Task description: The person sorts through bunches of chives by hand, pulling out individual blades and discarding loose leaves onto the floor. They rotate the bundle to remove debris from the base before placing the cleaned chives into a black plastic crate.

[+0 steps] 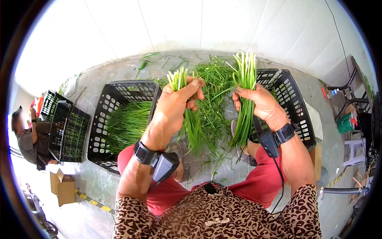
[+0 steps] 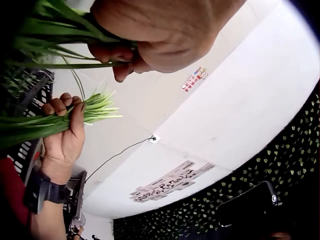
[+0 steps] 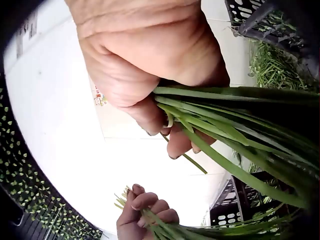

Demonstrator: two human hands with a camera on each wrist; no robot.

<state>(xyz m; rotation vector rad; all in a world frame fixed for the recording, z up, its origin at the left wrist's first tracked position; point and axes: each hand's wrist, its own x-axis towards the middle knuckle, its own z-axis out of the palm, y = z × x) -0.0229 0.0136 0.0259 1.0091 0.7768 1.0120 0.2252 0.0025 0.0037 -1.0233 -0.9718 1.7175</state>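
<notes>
My left hand point(image 1: 172, 104) grips a bunch of garlic chives point(image 1: 191, 129), pale cut ends up and green leaves hanging down. A second, thicker chive bunch point(image 1: 247, 71) is held upright in my right hand point(image 1: 262, 102), thumb across its front and white ends fanned above the fist. The two hands are apart, level with each other, over a loose heap of chives point(image 1: 213, 95) on the floor. In the right wrist view, long leaves point(image 3: 240, 132) trail from the curled fingers of the right hand point(image 3: 150, 60).
Left of my knees stands a black crate point(image 1: 93, 131) with chives laid inside. Another black crate point(image 1: 296, 99) is on the right. Farther left, a seated person point(image 1: 30, 137) is beside stacked crates point(image 1: 67, 133). A cardboard box point(image 1: 63, 187) and a purple stool point(image 1: 354, 151) stand farther out.
</notes>
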